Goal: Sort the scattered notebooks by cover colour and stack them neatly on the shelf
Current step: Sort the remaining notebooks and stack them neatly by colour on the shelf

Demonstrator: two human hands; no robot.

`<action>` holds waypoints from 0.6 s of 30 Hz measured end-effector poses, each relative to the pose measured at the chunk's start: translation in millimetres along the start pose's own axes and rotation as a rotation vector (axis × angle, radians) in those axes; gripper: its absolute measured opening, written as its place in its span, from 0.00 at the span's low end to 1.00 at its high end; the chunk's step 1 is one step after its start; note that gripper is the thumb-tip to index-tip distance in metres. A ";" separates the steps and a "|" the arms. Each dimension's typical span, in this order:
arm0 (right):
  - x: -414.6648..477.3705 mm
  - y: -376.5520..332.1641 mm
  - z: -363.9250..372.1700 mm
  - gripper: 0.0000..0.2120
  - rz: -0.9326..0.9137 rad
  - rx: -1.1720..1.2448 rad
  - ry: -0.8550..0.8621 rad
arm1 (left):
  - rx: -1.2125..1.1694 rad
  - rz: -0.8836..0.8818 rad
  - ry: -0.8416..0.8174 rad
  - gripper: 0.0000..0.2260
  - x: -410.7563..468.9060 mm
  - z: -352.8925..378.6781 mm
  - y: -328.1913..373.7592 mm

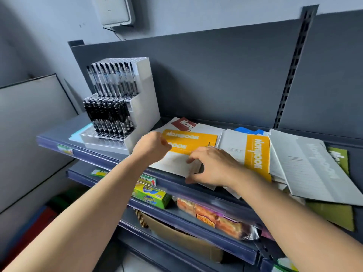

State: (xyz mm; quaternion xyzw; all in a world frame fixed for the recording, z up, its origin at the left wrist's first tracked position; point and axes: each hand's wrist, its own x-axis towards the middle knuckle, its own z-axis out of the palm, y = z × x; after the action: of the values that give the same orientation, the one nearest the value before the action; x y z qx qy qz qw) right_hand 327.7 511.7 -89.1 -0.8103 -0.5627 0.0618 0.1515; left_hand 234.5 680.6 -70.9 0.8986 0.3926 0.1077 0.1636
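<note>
Soft even light, edges bowed, slight blur.

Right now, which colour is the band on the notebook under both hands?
Yellow band, white below; head view.

The left hand (151,147) covers the left end of the top yellow notebook (191,142), cutting its second title line short. The red notebook (183,123) beneath shows only 1 corner and part of a word. A blue notebook (248,131) peeks out behind a grey one (233,144). The green notebooks (338,157) lie mostly buried under the grey pile (306,169). Lower-shelf packets (216,218) are blurred, their labels unreadable. The right-hand fingertips (189,160) blur against a white cover.
</note>
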 end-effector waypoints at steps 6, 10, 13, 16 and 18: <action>33.9 -9.4 10.2 0.23 -0.001 -0.122 -0.158 | -0.120 -0.060 -0.023 0.07 -7.5 -3.3 -34.8; 43.0 -5.7 4.2 0.31 0.029 -0.208 -0.190 | -0.190 -0.068 -0.039 0.05 -5.0 1.1 -39.6; 42.0 -10.3 1.9 0.23 -0.014 -0.227 -0.145 | -0.222 -0.062 -0.052 0.04 -2.2 -0.5 -37.7; 43.1 -13.3 -0.8 0.14 -0.040 -0.270 -0.121 | -0.281 -0.077 -0.058 0.06 -0.1 -3.9 -34.0; 46.8 -11.5 -2.5 0.11 -0.023 -0.256 -0.072 | -0.338 -0.095 -0.064 0.08 -1.3 -6.1 -30.0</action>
State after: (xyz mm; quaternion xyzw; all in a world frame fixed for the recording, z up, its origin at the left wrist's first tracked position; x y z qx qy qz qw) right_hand 334.9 558.5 -79.8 -0.8139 -0.5802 0.0166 0.0273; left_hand 211.6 700.1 -76.7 0.8419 0.4053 0.1357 0.3294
